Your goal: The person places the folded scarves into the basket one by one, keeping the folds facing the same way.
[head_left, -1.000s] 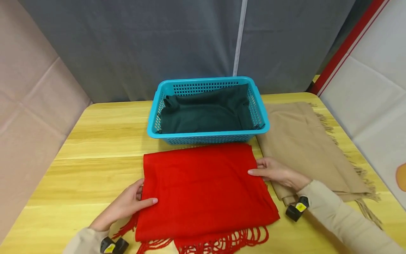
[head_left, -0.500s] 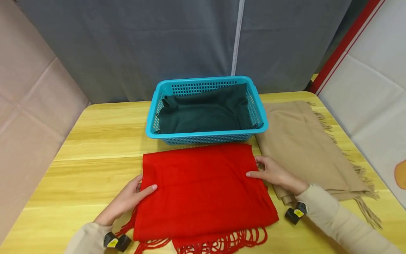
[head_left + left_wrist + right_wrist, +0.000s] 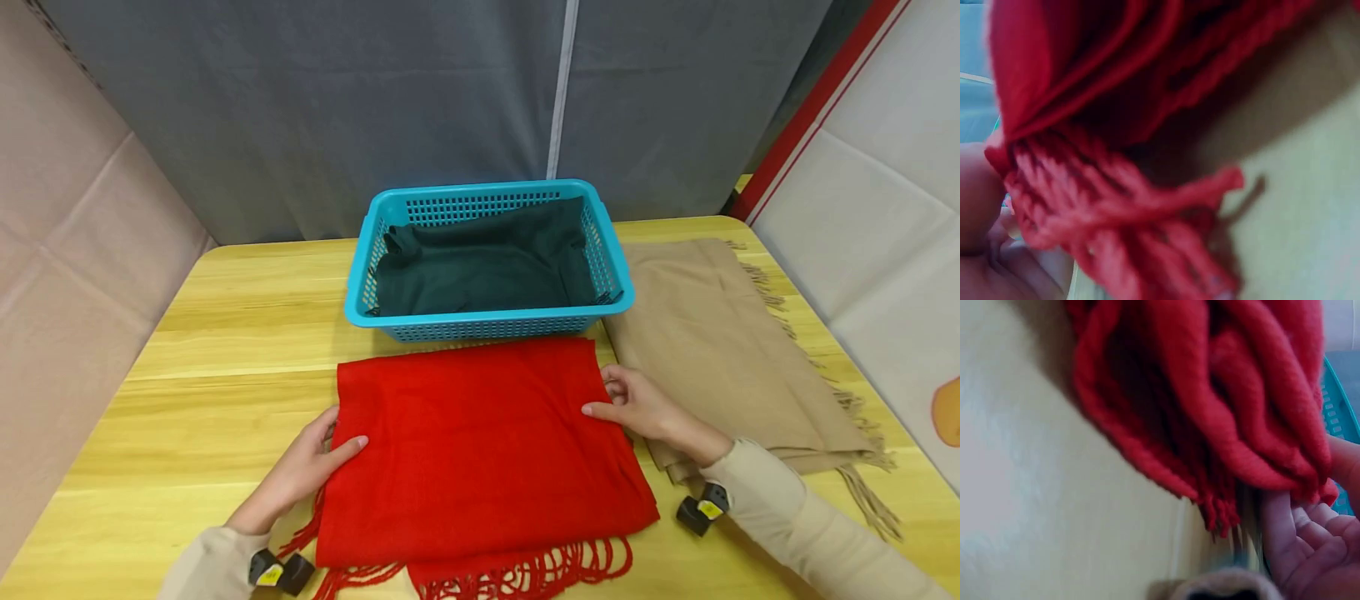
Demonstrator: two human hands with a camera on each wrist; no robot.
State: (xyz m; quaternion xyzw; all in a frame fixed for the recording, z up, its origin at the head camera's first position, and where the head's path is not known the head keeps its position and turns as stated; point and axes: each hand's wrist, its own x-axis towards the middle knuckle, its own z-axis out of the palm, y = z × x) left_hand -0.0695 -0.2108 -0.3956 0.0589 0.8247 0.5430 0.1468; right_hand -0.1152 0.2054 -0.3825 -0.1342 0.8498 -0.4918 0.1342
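Red and folded in layers, the fringed scarf spreads over the desk just on the near side of the blue basket, its twisted tassels pointing toward the person. At its left edge the left hand pinches the layers, and at its right edge the right hand does likewise, each with thumb on top and fingers tucked underneath. Dark green cloth lies inside the basket, while a tan fringed cloth lies to the right, partly behind the right hand.
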